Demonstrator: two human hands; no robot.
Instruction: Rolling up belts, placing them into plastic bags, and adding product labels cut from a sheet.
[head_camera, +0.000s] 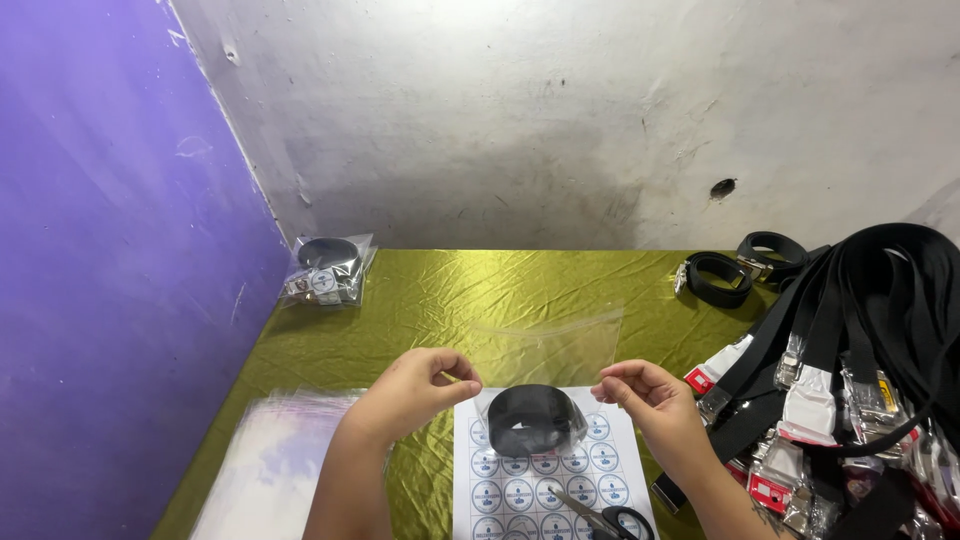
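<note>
A desk draped in wrinkled gold cloth sits in a corner of grey and purple walls. Your left hand and right hand each pinch a side of the clear bag holding a coiled black belt, raised just above the sticker sheet. Wrists angle inward, palms facing. A loosened pinch could drop the belt onto the scissors.

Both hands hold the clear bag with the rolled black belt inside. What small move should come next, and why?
Probably fold the open top of the clear bag down: the left hand and right hand pinch its two sides, the rolled black belt already sits at the bottom, and the top flap stands up unsealed above the sticker sheet.
</note>
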